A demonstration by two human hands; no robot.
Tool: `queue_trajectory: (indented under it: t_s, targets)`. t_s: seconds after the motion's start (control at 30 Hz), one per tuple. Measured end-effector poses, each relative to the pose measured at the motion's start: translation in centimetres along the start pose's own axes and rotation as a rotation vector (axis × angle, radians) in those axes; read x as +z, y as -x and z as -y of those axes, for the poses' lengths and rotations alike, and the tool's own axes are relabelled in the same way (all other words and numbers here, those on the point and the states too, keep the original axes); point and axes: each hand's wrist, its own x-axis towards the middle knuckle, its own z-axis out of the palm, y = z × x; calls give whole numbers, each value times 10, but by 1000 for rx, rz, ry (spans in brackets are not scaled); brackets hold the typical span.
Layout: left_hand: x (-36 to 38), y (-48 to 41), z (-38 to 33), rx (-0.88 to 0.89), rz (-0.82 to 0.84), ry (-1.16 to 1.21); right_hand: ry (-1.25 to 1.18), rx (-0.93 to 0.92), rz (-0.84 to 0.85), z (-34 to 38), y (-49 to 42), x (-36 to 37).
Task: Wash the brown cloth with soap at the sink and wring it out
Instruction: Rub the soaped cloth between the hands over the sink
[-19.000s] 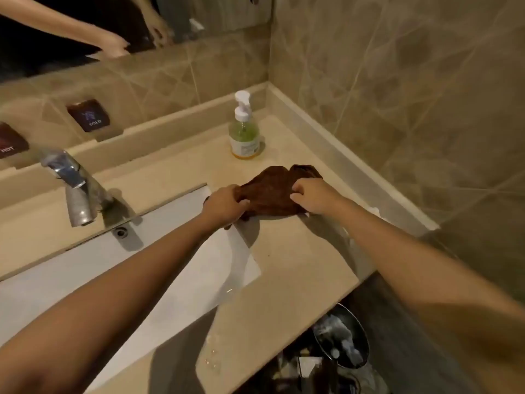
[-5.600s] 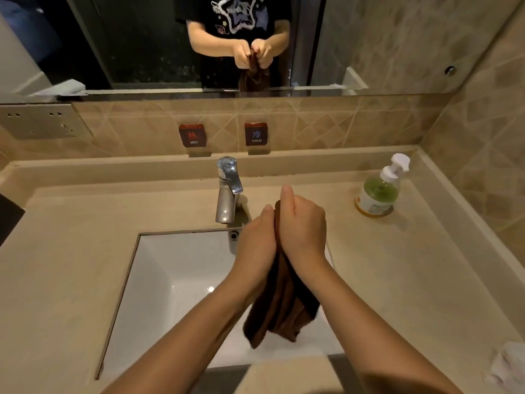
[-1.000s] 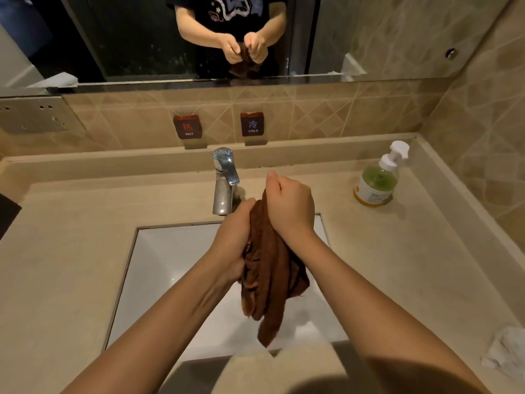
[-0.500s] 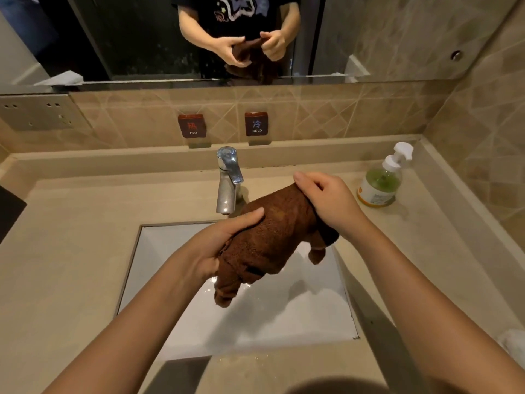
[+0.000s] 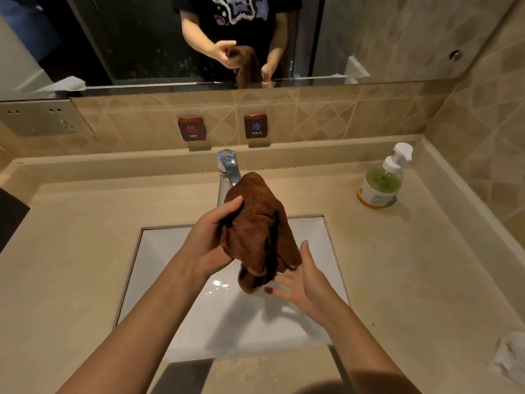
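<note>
Head view: I've got the bunched brown terry cloth [image 5: 258, 231] hanging over the white rectangular sink [image 5: 159, 251]. My left hand [image 5: 210, 243] grips its upper bulk, thumb across the front. My right hand [image 5: 304, 282] is spread flat under the drooping tail, holding nothing. I judge it limp, water-heavy and soap-slick, so take both ends firmly for twisting.

The sink [image 5: 159, 251] lies open beneath the cloth [image 5: 258, 223], with room to drop toward 6 o'clock. At 12 o'clock the tap [image 5: 227, 167] stands just behind the cloth and blocks the way back. The desk [image 5: 85, 251] gives a wide path at 9 o'clock. At 2 o'clock a soap bottle [image 5: 380, 183] stands near the tiled wall [image 5: 483, 123]. At 4 o'clock a crumpled tissue [image 5: 508, 356] lies near the desk's edge.
</note>
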Motion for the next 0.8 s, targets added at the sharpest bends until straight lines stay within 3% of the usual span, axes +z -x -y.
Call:
queue_trajectory:
  t_s: [0.1,0.2,0.27,0.37,0.43,0.53,0.67,0.8]
  targets:
    - [-9,2,-8,18,24,14,-17,-145,34,12,6,-2]
    - [-13,6,-14,-6,34,-13,-10,-261,-102,32,10,-9]
    - [-11,6,-14,-36,-63,-56,4,-345,-202,53,14,-7]
    - [-5,-1,-6,-15,-232,-198,314,-542,-341,78,28,12]
    - [4,-6,4,90,-341,-323,620,-721,-323,80,40,38]
    - [25,-5,24,230,-412,-556,952,-834,-293,68,40,76]
    - [37,3,35,312,-403,-602,793,-817,-453,87,27,87]
    - [26,-1,24,329,-491,-540,1129,-840,-381,60,41,99]
